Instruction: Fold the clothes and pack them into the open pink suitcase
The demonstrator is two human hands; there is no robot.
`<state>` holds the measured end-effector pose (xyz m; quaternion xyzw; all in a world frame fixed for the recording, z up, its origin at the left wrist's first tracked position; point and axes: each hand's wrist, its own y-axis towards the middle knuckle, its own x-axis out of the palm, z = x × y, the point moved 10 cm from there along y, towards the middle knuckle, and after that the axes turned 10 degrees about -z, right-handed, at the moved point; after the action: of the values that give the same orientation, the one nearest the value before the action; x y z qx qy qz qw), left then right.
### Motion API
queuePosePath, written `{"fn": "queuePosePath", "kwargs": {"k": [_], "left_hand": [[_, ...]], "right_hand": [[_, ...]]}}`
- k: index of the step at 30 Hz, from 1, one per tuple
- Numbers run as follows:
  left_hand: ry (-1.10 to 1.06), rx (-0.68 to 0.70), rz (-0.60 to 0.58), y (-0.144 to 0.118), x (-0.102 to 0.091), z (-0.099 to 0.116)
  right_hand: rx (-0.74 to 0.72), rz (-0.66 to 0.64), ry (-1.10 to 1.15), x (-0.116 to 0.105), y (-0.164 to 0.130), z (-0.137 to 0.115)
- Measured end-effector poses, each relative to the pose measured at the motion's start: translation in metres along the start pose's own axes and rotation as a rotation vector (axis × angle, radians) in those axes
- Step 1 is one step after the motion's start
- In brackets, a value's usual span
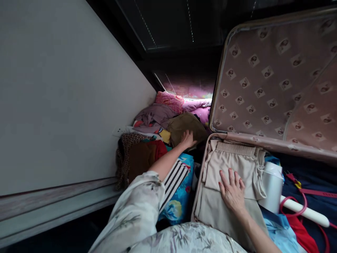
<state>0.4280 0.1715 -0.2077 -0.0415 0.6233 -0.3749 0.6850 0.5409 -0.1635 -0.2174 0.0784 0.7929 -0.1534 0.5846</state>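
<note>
My left hand (187, 138) reaches out over a heap of clothes against the wall and rests on an olive-brown garment (184, 127); whether it grips the cloth is unclear. My right hand (232, 191) lies flat, fingers spread, on folded beige trousers (231, 160) inside an open suitcase (202, 172). The suitcase lid (276, 80), lined with patterned beige fabric, stands up behind the trousers.
The clothes heap holds a pink item (170, 100), a purple garment (155, 114), a brown and red piece (143, 156) and a striped one (175, 177). A white container (271, 186), a white rod (305, 212) and red straps (310, 193) lie right of the trousers. A pale wall (65, 98) fills the left.
</note>
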Motion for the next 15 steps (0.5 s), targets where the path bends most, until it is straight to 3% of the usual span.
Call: {"fn": "queuePosePath", "kwargs": {"k": [3, 5, 9, 15], "left_hand": [[0.103, -0.123, -0.097, 0.030, 0.046, -0.003], [0.078, -0.193, -0.038, 0.039, 0.054, -0.005], [-0.148, -0.186, -0.019, 0.052, 0.044, -0.020], [-0.341, -0.188, -0.039, 0.056, 0.000, -0.057]], "right_hand": [[-0.004, -0.004, -0.024, 0.004, 0.001, 0.002], [-0.005, -0.014, -0.037, 0.005, 0.001, 0.005], [-0.005, -0.023, -0.049, 0.004, 0.002, 0.006], [-0.016, 0.015, -0.060, 0.001, 0.001, 0.004]]}}
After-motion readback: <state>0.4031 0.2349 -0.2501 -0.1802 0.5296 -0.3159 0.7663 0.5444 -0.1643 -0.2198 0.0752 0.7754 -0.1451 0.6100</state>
